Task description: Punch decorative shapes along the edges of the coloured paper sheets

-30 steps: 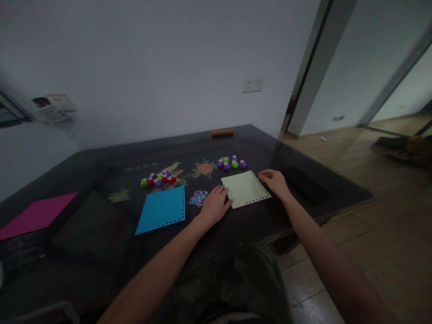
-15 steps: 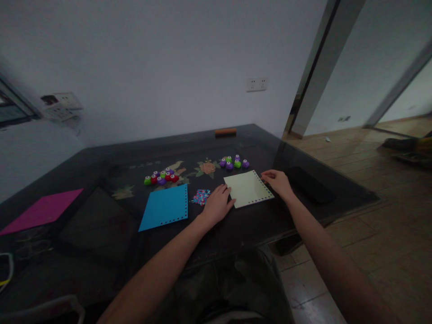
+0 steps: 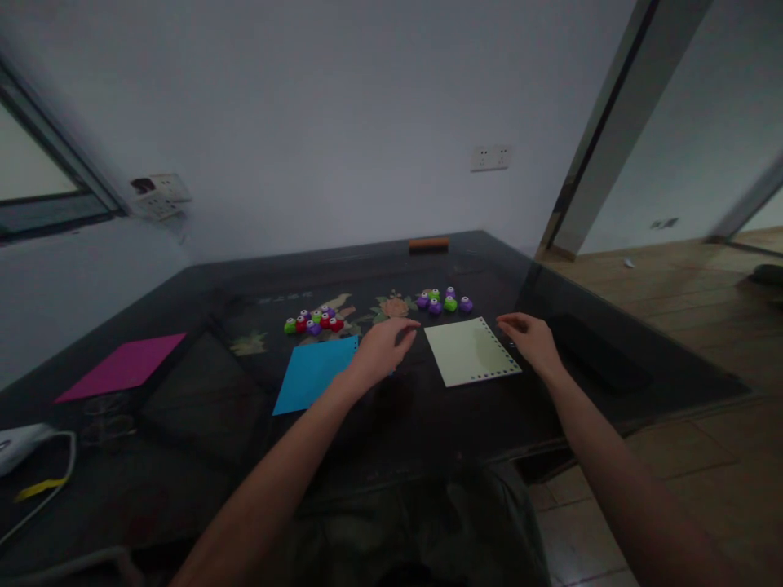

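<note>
A cream sheet (image 3: 468,350) with punched holes along its right and lower edges lies flat on the dark table. My right hand (image 3: 533,341) is just beyond its right edge, fingertips drawn together; whatever they may hold is too small to make out. My left hand (image 3: 382,349) hovers left of the sheet with thumb and fingers apart, nothing visible between them. It partly covers a blue sheet (image 3: 315,373), also punched, and hides most of the small pink-and-blue patterned pile beneath it. Tiny pale marks show on the table beside my right hand, too faint to identify.
Red, green and purple eyeball-like pieces (image 3: 313,321) cluster behind the blue sheet; green and purple ones (image 3: 451,303) sit behind the cream sheet. A magenta sheet (image 3: 126,367) lies far left, a brown cylinder (image 3: 428,244) near the wall, a dark flat object (image 3: 596,350) at right.
My left hand has lifted off the cream sheet's left edge and moved left, over the patterned pile. My right hand stays by the sheet's right edge. The whole view has shifted a little.
</note>
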The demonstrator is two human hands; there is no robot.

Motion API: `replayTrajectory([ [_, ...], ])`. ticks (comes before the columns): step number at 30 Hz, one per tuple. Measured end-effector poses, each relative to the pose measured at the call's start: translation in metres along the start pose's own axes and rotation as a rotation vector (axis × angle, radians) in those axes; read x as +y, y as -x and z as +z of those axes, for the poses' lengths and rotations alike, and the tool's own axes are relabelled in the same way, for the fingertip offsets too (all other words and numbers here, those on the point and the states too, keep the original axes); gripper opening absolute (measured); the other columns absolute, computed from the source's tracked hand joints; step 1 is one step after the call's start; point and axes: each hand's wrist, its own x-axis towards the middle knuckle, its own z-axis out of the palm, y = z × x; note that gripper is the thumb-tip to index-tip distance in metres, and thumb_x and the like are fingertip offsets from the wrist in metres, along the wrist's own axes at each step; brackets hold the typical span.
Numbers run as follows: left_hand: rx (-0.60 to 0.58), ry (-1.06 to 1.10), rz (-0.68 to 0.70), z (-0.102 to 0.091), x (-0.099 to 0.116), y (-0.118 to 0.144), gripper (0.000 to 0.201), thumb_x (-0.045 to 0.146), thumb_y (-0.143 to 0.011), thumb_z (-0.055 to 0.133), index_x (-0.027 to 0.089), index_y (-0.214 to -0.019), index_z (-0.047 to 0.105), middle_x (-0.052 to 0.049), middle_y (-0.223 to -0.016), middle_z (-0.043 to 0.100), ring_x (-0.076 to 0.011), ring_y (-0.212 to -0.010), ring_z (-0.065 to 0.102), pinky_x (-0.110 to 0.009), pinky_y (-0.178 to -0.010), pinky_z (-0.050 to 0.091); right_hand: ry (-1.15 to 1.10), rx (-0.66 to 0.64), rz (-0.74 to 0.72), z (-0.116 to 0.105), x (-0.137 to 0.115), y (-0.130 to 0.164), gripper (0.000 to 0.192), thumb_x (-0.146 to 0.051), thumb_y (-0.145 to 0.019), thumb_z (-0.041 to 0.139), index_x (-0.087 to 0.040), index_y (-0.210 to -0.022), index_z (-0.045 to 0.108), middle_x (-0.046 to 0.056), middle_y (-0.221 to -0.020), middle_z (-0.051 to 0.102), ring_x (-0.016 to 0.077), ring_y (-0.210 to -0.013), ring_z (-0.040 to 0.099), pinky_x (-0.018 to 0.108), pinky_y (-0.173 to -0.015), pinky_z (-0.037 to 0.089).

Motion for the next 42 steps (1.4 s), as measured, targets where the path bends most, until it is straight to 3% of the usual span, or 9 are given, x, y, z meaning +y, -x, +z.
replayTrajectory([
  [2, 0.029, 0.021, -0.003, -0.021, -0.025, 0.01, 0.024, 0.025, -0.088, 0.047, 0.022, -0.104, 0.064, -0.004, -0.106, 0.069, -0.0196, -0.1, 0.062, -0.034, -0.09, 0.046, -0.003, 0.002, -0.03, -0.001, -0.011, 0.002, 0.023, -0.031, -0.074, 0.06, -0.015, -0.088, 0.069, 0.008, -0.084, 0.07, 0.021, -0.075, 0.064, 0.033, -0.07, 0.048],
  [7, 0.138, -0.07, -0.21, -0.064, -0.111, 0.05, 0.024, 0.028, -0.085, 0.048, 0.021, -0.099, 0.067, -0.006, -0.101, 0.07, -0.0222, -0.093, 0.064, -0.038, -0.087, 0.048, -0.076, -0.072, -0.185, 0.011, -0.055, 0.005, 0.021, -0.031, -0.075, 0.061, -0.017, -0.089, 0.069, 0.009, -0.088, 0.071, 0.0217, -0.08, 0.065, 0.034, -0.074, 0.048],
  [10, 0.19, -0.115, -0.308, -0.077, -0.149, 0.068, 0.03, 0.03, -0.085, 0.045, 0.015, -0.1, 0.067, -0.012, -0.1, 0.07, -0.0259, -0.091, 0.065, -0.04, -0.083, 0.049, -0.152, -0.144, -0.313, 0.039, -0.096, 0.005, 0.02, -0.029, -0.076, 0.061, -0.016, -0.089, 0.069, 0.008, -0.088, 0.071, 0.0212, -0.081, 0.065, 0.033, -0.072, 0.049],
  [12, 0.19, -0.137, -0.335, -0.08, -0.163, 0.074, 0.031, 0.03, -0.083, 0.046, 0.014, -0.1, 0.067, -0.013, -0.102, 0.069, -0.0272, -0.094, 0.064, -0.041, -0.084, 0.048, -0.152, -0.223, -0.408, 0.068, -0.127, 0.005, 0.018, -0.026, -0.079, 0.059, -0.016, -0.09, 0.069, 0.007, -0.088, 0.071, 0.0191, -0.082, 0.065, 0.031, -0.073, 0.049],
  [17, 0.075, -0.146, -0.302, -0.081, -0.171, 0.079, 0.031, 0.031, -0.081, 0.049, 0.018, -0.104, 0.066, -0.011, -0.11, 0.066, -0.0262, -0.102, 0.06, -0.041, -0.091, 0.044, 0.142, -0.431, -0.581, 0.151, -0.183, 0.021, 0.02, -0.022, -0.085, 0.054, -0.017, -0.099, 0.067, 0.006, -0.095, 0.07, 0.0172, -0.085, 0.063, 0.029, -0.075, 0.047],
  [21, -0.065, -0.145, -0.277, -0.077, -0.173, 0.082, 0.047, 0.041, -0.074, 0.06, 0.015, -0.113, 0.062, -0.014, -0.116, 0.063, -0.029, -0.108, 0.056, -0.042, -0.096, 0.041, 0.282, -0.46, -0.631, 0.19, -0.18, 0.036, 0.022, -0.024, -0.084, 0.056, -0.013, -0.099, 0.067, 0.013, -0.101, 0.066, 0.0246, -0.098, 0.058, 0.036, -0.081, 0.044],
  [27, -0.165, -0.177, -0.318, -0.073, -0.176, 0.085, 0.076, 0.057, -0.064, 0.066, 0.014, -0.125, 0.053, -0.016, -0.127, 0.053, -0.0326, -0.118, 0.047, -0.043, -0.1, 0.035, 0.41, -0.504, -0.71, 0.201, -0.161, 0.046, 0.036, -0.038, -0.086, 0.053, -0.012, -0.109, 0.063, 0.016, -0.114, 0.058, 0.029, -0.11, 0.048, 0.041, -0.086, 0.041],
  [35, -0.193, -0.249, -0.306, -0.07, -0.182, 0.085, 0.077, 0.059, -0.063, 0.065, 0.016, -0.125, 0.053, -0.015, -0.123, 0.051, -0.032, -0.115, 0.045, -0.043, -0.099, 0.034, 0.457, -0.529, -0.733, 0.213, -0.16, 0.045, 0.043, -0.04, -0.081, 0.06, -0.013, -0.115, 0.059, 0.016, -0.12, 0.054, 0.0306, -0.113, 0.045, 0.042, -0.087, 0.04],
  [42, -0.181, -0.266, -0.299, -0.069, -0.185, 0.085, 0.075, 0.06, -0.062, 0.065, 0.018, -0.123, 0.055, -0.014, -0.121, 0.049, -0.033, -0.113, 0.044, -0.045, -0.097, 0.036, 0.45, -0.527, -0.748, 0.21, -0.163, 0.046, 0.043, -0.036, -0.08, 0.062, -0.013, -0.117, 0.058, 0.017, -0.123, 0.051, 0.0287, -0.11, 0.047, 0.04, -0.085, 0.041],
])
